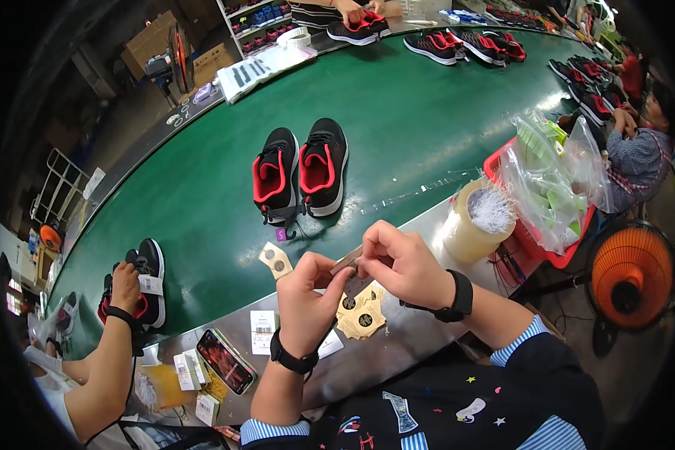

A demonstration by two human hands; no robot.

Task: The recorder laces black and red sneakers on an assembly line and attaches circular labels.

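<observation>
My left hand [310, 298] and my right hand [404, 271] meet over the metal table edge, fingers pinched. Between the fingertips is a small grey-brown tag [345, 262], partly hidden by them. Below lies a loose pile of tan card tags [364, 319] with dark round prints. Another tan tag [274, 260] rests on the green belt near my left hand. White printed labels [262, 330] lie left of my left wrist. Beyond my hands a pair of black sneakers with red lining [320, 172] stands on the belt, a small purple tag [280, 235] at the heels.
A green conveyor belt [397, 112] carries more sneakers [435, 47]. To the right are a tub of white fasteners [490, 211], a red basket of plastic bags [570, 259] and an orange fan [628, 281]. At left, a phone [226, 361] and a co-worker's hand [125, 287] on shoes.
</observation>
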